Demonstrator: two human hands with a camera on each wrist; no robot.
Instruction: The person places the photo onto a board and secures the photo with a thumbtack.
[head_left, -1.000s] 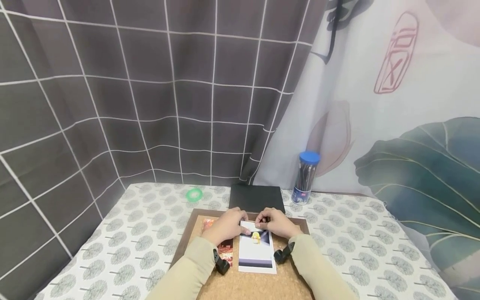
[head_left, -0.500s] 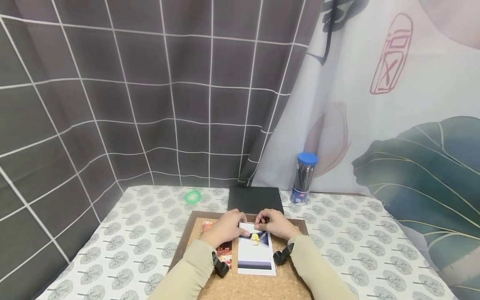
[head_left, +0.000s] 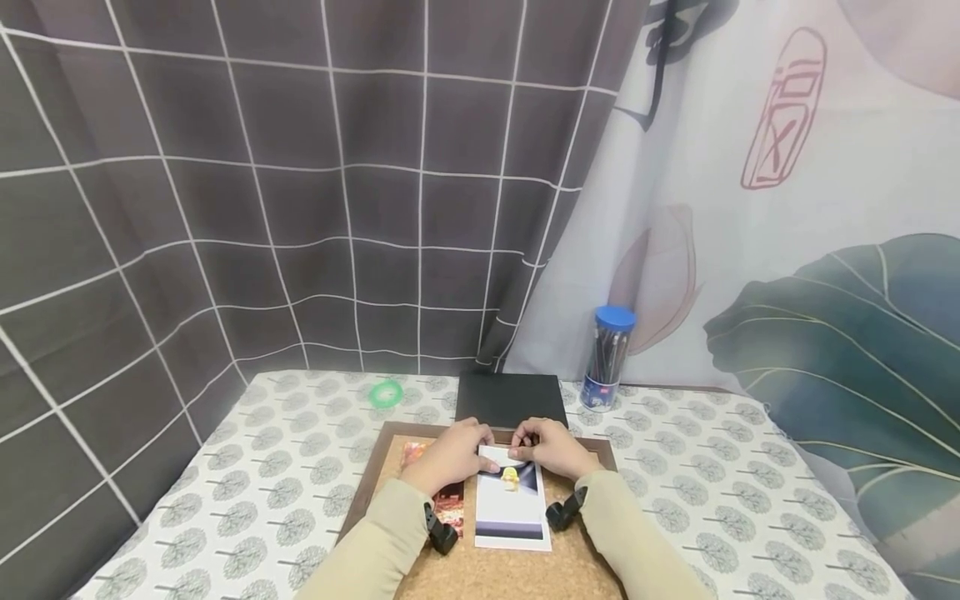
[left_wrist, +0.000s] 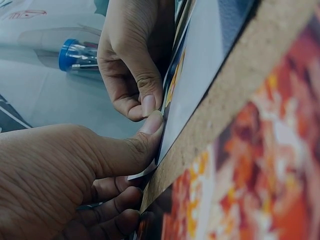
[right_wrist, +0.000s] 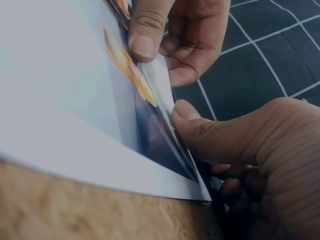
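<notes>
A white-bordered photo print (head_left: 510,515) with a small yellow figure lies on a framed cork board (head_left: 517,575). My left hand (head_left: 453,454) pinches its top left corner, thumb on the face and fingers behind the edge. At the top edge, my right hand (head_left: 555,450) pinches the print between thumb and forefinger. In the left wrist view the two thumbs nearly meet along that edge. The right wrist view shows the print's near part bowed, with the cork bare below it. A red-orange picture (head_left: 450,507) lies on the board beside it, partly under my left forearm.
Behind the board lies a flat black object (head_left: 512,398). A clear tube of pencil-like sticks with a blue lid (head_left: 606,358) stands to its right. At the back left is a green ring (head_left: 386,394). Curtains hang behind the patterned tablecloth (head_left: 292,458).
The head view has shifted slightly. Both hands keep the same hold on the print's top edge.
</notes>
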